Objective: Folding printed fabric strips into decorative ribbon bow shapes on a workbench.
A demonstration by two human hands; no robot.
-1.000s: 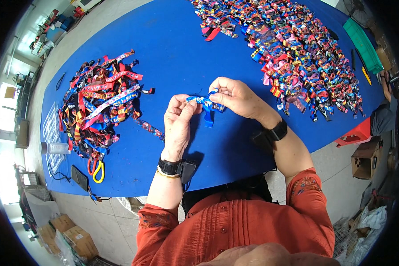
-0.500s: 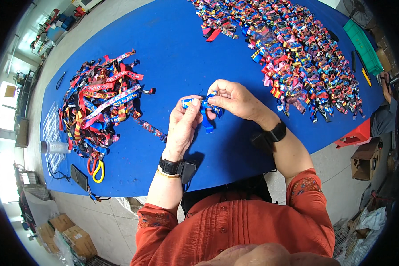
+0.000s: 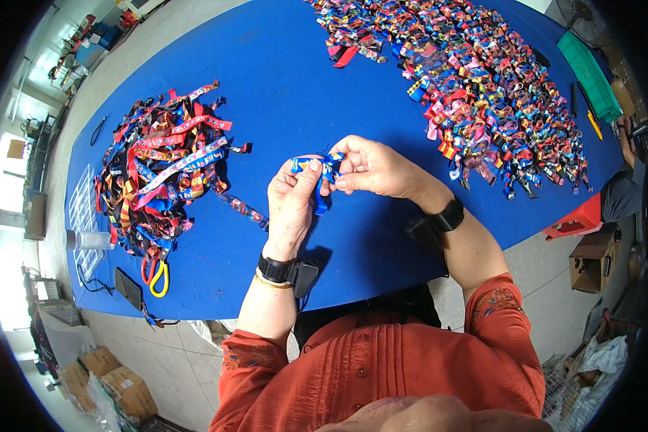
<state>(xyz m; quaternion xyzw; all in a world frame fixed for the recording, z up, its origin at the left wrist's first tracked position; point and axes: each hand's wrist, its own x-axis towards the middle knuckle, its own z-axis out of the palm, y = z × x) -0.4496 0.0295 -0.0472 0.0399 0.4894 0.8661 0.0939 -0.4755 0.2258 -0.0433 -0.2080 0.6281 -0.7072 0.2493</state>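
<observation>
In the middle, over the blue-covered table, a blue patterned ribbon (image 3: 330, 167) with some yellow and white on it is stretched between my two hands. My left hand (image 3: 289, 205) pinches its left part, thumb on top. From the right, my right hand (image 3: 383, 171) closes thumb and fingers on the other end. The ribbon looks looped or knotted between them, and a plain blue tail hangs below; my fingers hide part of it. Left of my hands lies a tangled pile of loose printed ribbons (image 3: 169, 155), one strip of which reaches toward my left wrist.
Rows of small looped, knotted ribbons (image 3: 497, 93) cover the table's far right. Scissors (image 3: 160, 279) with red and yellow handles, a phone (image 3: 129, 288) and a clear bottle (image 3: 93, 240) lie near the left edge. A green tray (image 3: 589, 75) and yellow-tipped tool (image 3: 595, 125) are far right.
Both hands have shifted slightly left with the ribbon. My right fingers have come in closer around it, and the hanging tail has swung left, nearer my left fingers.
</observation>
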